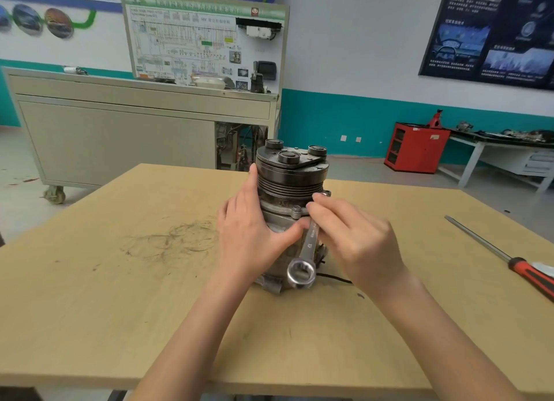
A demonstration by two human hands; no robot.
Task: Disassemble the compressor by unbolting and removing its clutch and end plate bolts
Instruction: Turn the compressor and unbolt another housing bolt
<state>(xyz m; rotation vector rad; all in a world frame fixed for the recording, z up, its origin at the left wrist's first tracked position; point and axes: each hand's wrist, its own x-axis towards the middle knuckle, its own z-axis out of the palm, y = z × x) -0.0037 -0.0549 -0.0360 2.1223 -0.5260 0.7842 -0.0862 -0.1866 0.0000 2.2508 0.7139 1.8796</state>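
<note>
Tan wooden table [120, 295] fills the foreground and carries the compressor [287, 187], which stands upright at its middle with the clutch plate [292, 159] on top. Just in front of the compressor's base, the ring end of a combination wrench [308, 246] hangs free; its shank slopes up along the housing. Left hand [248, 232] lies flat against the compressor's left side, fingers straight and together reaching up to the grooved pulley, thumb spread across the housing to touch the wrench shank. Right hand [353, 235], on the compressor's right, curls its fingers over the wrench's upper end, hiding the head, close to a flange bolt [296, 210]. Right of the compressor, well apart, lies a red-handled screwdriver [491, 250]. Behind the compressor stands a beige wheeled cart [120, 131]; behind and to its right, a red cabinet [416, 149].
</note>
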